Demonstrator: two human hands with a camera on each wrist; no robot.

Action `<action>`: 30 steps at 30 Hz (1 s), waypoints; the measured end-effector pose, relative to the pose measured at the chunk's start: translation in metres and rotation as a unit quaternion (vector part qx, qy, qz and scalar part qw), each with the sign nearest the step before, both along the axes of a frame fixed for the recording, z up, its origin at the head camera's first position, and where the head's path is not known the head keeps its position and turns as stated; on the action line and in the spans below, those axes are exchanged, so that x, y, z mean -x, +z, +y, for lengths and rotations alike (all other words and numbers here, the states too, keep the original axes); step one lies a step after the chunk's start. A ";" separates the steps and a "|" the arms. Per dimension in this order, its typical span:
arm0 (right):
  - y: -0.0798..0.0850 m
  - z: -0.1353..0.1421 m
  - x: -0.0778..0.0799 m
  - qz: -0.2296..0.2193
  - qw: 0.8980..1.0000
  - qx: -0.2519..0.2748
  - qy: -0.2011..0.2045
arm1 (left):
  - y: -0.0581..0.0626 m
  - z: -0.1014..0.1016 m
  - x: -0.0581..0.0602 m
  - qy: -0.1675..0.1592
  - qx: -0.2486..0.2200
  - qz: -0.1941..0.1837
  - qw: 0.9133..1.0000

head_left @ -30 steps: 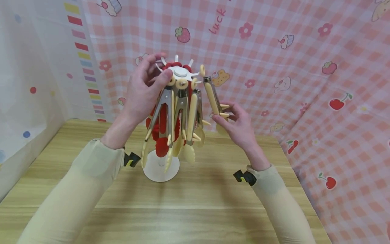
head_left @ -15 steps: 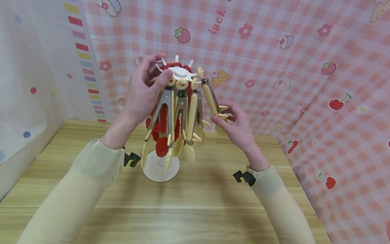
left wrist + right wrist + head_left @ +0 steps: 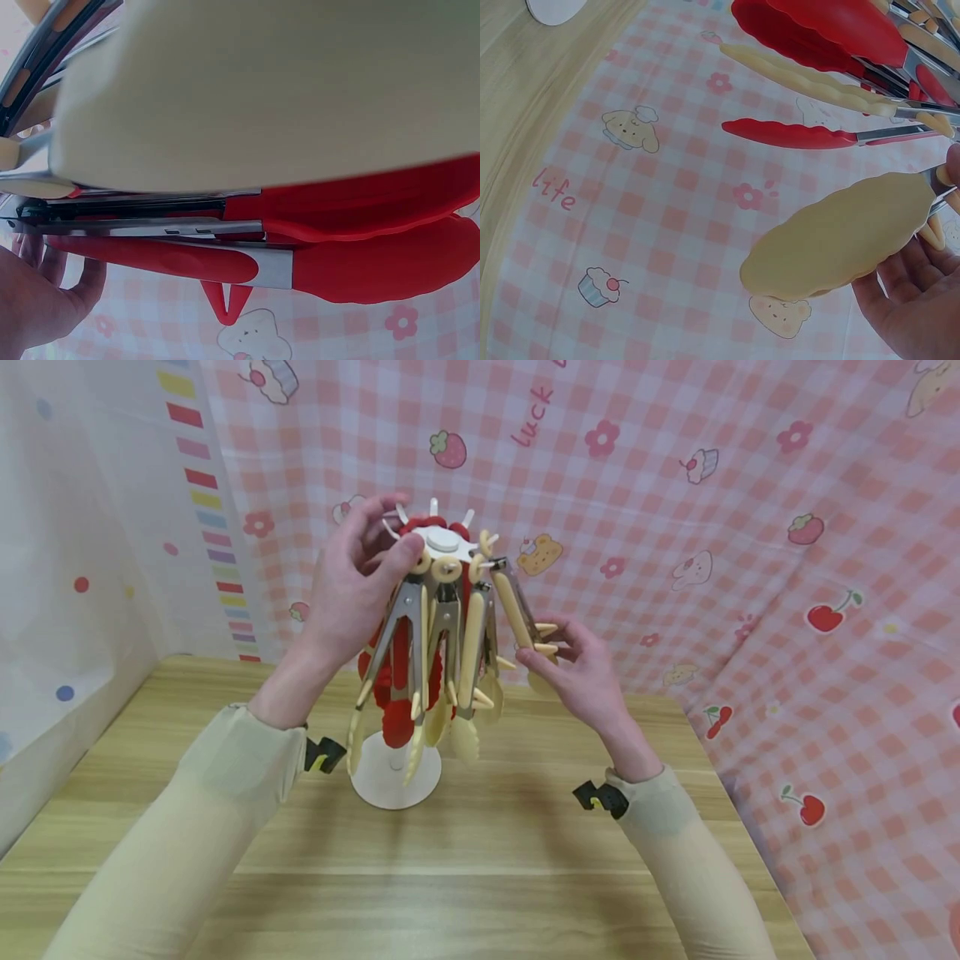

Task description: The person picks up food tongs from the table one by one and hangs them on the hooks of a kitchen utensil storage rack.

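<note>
A white rack [image 3: 443,538] with hooks around its top carries several cream tongs [image 3: 472,652] and red tongs [image 3: 397,722]. My left hand [image 3: 348,577] grips the left side of the rack's top, its thumb lying near the front hooks. With my right hand [image 3: 588,677] I pinch another pair of cream tongs [image 3: 513,608] low on the handles. The ring at their upper end is at a right-hand hook, which seems to pass through it. In the right wrist view their scalloped cream head [image 3: 840,232] points away from the hand. Red tongs [image 3: 382,262] hang close to the left fingers in the left wrist view.
The rack's round white base [image 3: 396,789] stands on a wood-grain table [image 3: 465,893]. Behind and to the right hangs a pink checked cloth [image 3: 652,527]; a white dotted cloth [image 3: 97,527] hangs at the left.
The right hand has brought its cream tongs slightly left and down, so their ring has gone from beside the rack to a hook. The left hand keeps its place on the rack.
</note>
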State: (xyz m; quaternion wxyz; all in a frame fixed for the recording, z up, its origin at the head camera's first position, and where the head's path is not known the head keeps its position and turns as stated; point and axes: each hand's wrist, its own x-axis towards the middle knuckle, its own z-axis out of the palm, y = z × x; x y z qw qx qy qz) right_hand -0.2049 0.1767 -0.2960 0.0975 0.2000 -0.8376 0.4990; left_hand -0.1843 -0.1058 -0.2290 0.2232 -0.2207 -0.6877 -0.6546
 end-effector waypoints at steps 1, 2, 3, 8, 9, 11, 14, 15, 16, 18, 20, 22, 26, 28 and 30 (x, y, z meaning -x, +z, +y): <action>0.000 0.000 0.000 0.000 1.000 0.000 0.001 | 0.000 0.000 0.000 0.001 0.001 0.000 1.000; -0.001 0.000 0.000 0.001 1.000 -0.001 0.001 | 0.000 0.000 0.000 0.002 0.002 -0.001 1.000; -0.001 0.000 0.001 0.001 1.000 -0.001 0.002 | 0.000 0.000 0.000 0.003 0.004 -0.001 1.000; -0.002 -0.001 0.000 -0.002 1.000 -0.002 0.004 | 0.000 -0.001 0.000 0.005 0.006 -0.006 1.000; -0.002 -0.002 0.000 -0.003 1.000 -0.003 0.004 | -0.001 -0.001 0.000 0.005 0.005 -0.007 1.000; -0.001 -0.002 -0.001 -0.005 1.000 -0.003 0.003 | 0.000 -0.001 0.000 0.005 0.005 -0.008 1.000; -0.001 -0.004 -0.001 -0.006 1.000 -0.001 0.005 | -0.001 -0.001 0.000 0.005 0.004 -0.009 1.000; -0.001 -0.004 -0.001 -0.007 1.000 -0.001 0.006 | -0.001 -0.001 -0.001 0.005 0.004 -0.009 1.000; -0.002 -0.004 -0.001 -0.007 1.000 -0.001 0.006 | -0.001 -0.001 -0.001 0.006 0.004 -0.010 1.000; -0.003 -0.005 0.000 -0.006 1.000 0.000 0.008 | -0.001 -0.001 -0.001 0.007 0.004 -0.011 1.000; -0.004 -0.006 0.001 -0.006 1.000 0.002 0.009 | 0.000 -0.001 -0.001 0.007 0.005 -0.012 1.000; -0.005 -0.007 0.002 -0.004 1.000 0.004 0.012 | 0.000 -0.001 -0.001 0.009 0.007 -0.012 1.000; -0.008 -0.010 0.004 0.000 1.000 0.008 0.021 | 0.000 0.000 0.000 0.010 0.008 -0.008 1.000; -0.009 -0.011 0.006 0.003 1.000 0.008 0.025 | 0.000 0.000 0.000 0.010 0.007 -0.005 1.000; -0.010 -0.012 0.007 0.004 1.000 0.008 0.030 | 0.000 0.000 0.000 0.009 0.005 -0.004 1.000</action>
